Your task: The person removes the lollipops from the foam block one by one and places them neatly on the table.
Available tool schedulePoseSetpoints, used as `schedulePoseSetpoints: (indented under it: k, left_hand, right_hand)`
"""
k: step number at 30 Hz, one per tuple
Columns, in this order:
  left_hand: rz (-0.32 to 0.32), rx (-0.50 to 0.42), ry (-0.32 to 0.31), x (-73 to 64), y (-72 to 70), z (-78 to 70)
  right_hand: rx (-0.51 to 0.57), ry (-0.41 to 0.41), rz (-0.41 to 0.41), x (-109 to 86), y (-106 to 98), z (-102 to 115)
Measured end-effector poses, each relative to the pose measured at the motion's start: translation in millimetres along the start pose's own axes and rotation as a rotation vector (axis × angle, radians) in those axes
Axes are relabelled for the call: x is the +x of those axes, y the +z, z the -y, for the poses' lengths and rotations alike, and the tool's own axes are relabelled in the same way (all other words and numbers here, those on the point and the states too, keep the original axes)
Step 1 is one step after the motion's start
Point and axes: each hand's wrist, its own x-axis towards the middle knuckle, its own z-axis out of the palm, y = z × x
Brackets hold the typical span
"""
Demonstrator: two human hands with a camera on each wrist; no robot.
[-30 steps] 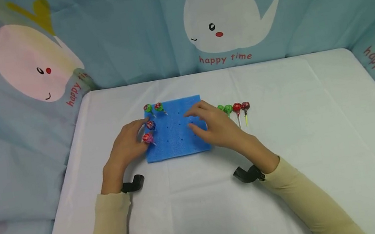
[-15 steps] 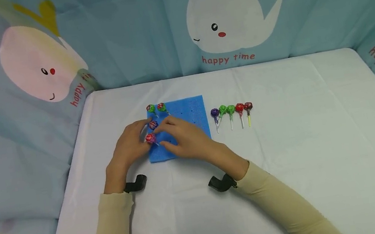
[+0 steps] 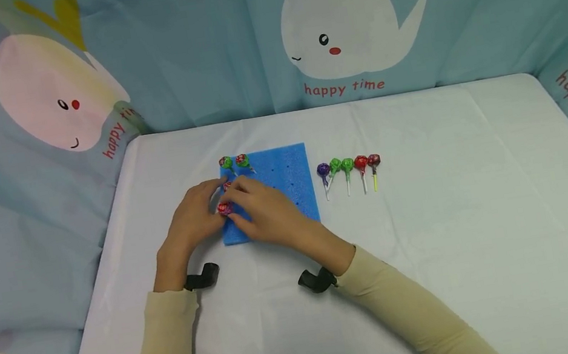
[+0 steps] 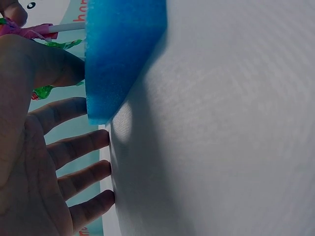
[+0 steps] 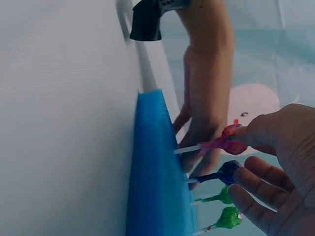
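My right hand pinches the pink lollipop, stick meeting the foam just below; my left hand, fingers extended, touches the foam's edge alongside. Beyond my grip, the curtain reads "happy time".

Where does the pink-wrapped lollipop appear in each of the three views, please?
Head: the pink-wrapped lollipop is left of centre, between the left hand and right hand.
Left wrist: the pink-wrapped lollipop is at the upper-left edge, partly hidden.
Right wrist: the pink-wrapped lollipop is right of centre.
Shared landmark: the blue foam board.
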Motion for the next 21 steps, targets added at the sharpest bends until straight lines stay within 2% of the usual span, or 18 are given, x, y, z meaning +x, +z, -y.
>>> schedulePoseSetpoints:
  k: [13, 21]
  left_hand:
    - [-0.019, 0.019, -0.012, -4.3, -4.6, 1.3]
    - [-0.005, -0.001, 0.0, -1.4, 0.2, 0.6]
  right_hand:
    - [-0.005, -0.028, -0.018, 6.8, 14, -1]
    - [0.025, -0.026, -0.026, 3.6, 15, -1]
